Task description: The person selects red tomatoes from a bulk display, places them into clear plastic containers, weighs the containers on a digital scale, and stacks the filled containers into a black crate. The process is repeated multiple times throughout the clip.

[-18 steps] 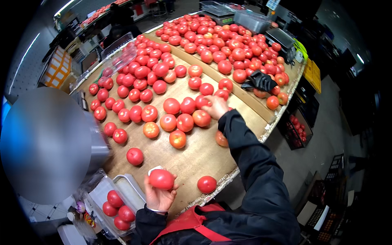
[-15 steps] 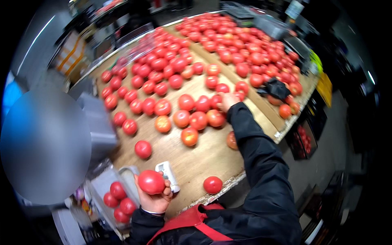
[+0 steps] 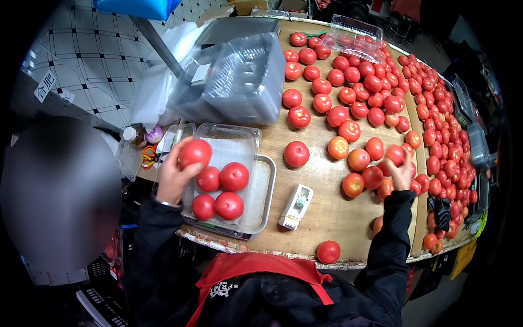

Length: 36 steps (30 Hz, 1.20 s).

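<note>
My left hand (image 3: 173, 177) has its fingers wrapped round a red tomato (image 3: 195, 153), over the left side of a clear plastic container (image 3: 227, 143). Several tomatoes (image 3: 234, 176) lie in the container, which rests on a pale-rimmed tray or pan (image 3: 266, 182). Farther right, my right hand (image 3: 402, 175) grips another tomato (image 3: 395, 155) at the edge of a loose group on the wooden table (image 3: 278, 223). Between my hands lies a small white device (image 3: 297, 207), and a single tomato (image 3: 328, 252) sits near the front edge.
Stacked clear containers (image 3: 245, 82) stand behind the one being filled with tomatoes. A wooden divider (image 3: 418, 212) separates a dense bank of tomatoes (image 3: 442, 136) at the right. An upturned clear tray (image 3: 357, 39) lies at the back, and a black plastic bag (image 3: 442, 212) sits at right.
The view has swung left. My left hand has brought its tomato from beside the white device to over the container. My right hand, earlier reaching among the tomatoes, now shows a tomato in its fingers.
</note>
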{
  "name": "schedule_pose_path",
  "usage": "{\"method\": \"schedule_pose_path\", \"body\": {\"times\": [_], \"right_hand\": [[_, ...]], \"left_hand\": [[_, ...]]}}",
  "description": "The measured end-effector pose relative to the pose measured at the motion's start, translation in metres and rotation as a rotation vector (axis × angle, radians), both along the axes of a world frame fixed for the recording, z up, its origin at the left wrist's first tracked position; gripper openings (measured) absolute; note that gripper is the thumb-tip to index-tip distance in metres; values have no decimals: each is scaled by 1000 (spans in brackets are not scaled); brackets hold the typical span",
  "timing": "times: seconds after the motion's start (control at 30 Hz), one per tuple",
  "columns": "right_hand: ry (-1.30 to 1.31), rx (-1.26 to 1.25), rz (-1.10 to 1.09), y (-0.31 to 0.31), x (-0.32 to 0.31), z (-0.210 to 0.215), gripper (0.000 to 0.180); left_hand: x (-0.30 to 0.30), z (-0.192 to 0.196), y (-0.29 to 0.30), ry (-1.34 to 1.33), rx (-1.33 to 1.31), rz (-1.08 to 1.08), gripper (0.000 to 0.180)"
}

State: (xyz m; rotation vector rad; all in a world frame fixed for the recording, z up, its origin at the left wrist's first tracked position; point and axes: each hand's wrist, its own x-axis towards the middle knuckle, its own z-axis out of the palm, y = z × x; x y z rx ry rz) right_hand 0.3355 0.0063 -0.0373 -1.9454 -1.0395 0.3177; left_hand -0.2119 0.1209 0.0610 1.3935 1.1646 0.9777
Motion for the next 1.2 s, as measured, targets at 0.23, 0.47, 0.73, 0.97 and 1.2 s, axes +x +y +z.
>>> {"method": "schedule_pose_path", "body": {"times": [0.23,0.47,0.73,0.97,1.2], "right_hand": [[-61,11,812,74,-249,78,66],[-508,-14,852,116,-330,59,62],[-148,233,617,73,-293,52,40],[298,96,300,37,-258,19,32],[626,-81,335,86,-287,10,38]], "left_hand": [[12,-41,35,844,578,-79,65],[-4,-56,46,1066,451,-239,77],[-124,-49,44,407,525,41,60],[-225,-90,30,327,-422,282,81],[-248,-85,18,-187,-628,134,70]]}}
